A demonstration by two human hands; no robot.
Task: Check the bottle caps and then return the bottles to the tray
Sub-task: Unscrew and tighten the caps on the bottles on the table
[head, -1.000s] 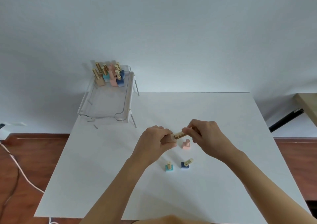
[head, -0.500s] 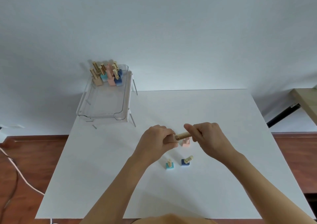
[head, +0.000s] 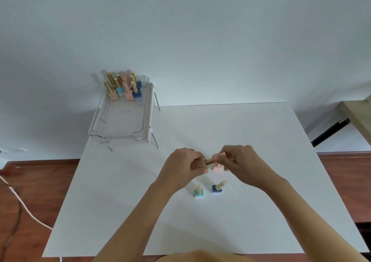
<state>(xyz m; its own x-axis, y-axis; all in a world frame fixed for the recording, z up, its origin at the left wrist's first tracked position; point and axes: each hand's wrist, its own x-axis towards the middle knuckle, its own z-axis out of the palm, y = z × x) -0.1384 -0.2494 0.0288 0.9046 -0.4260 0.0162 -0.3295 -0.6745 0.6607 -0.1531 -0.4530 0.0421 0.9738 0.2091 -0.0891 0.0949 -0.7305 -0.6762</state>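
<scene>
Bottle (head: 208, 161) sideways, cap rightward.

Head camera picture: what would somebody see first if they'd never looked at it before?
First, the two hands meeting mid-table: the left hand grips a bottle while the right hand pinches its gold cap. Next, the clear tray at the far left corner, with colourful gold-capped bottles crowded at its back.

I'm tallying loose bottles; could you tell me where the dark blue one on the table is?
In the head view, the dark blue bottle stands on the white table, right of the teal bottle, below the hands.
</scene>
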